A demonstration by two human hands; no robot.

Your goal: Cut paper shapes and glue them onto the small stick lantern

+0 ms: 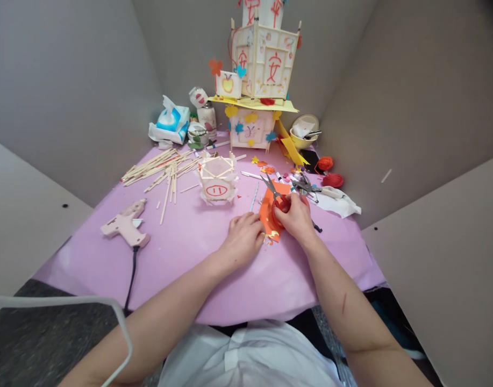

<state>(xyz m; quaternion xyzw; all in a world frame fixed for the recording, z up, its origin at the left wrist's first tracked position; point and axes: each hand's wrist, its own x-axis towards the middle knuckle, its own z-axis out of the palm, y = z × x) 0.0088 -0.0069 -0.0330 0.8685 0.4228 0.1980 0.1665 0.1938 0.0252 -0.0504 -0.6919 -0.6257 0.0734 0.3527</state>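
Observation:
My right hand (297, 217) grips red-handled scissors (275, 193) whose blades are open and point up and left over an orange paper sheet (267, 212). My left hand (244, 236) rests on the pink table cover (181, 252), its fingertips pinching the orange sheet's left edge. Small orange and yellow paper scraps (272, 236) lie between my two hands. A small lantern of wooden sticks (216, 180) with a red mark stands just beyond my left hand.
A pink glue gun (126, 226) with a black cord lies at the left. Loose wooden sticks (161, 169) spread at the back left. A tall paper-and-stick tower (262, 75), tissue pack (171, 121), red yarn (330, 177), markers and a second pair of scissors (306, 186) crowd the back.

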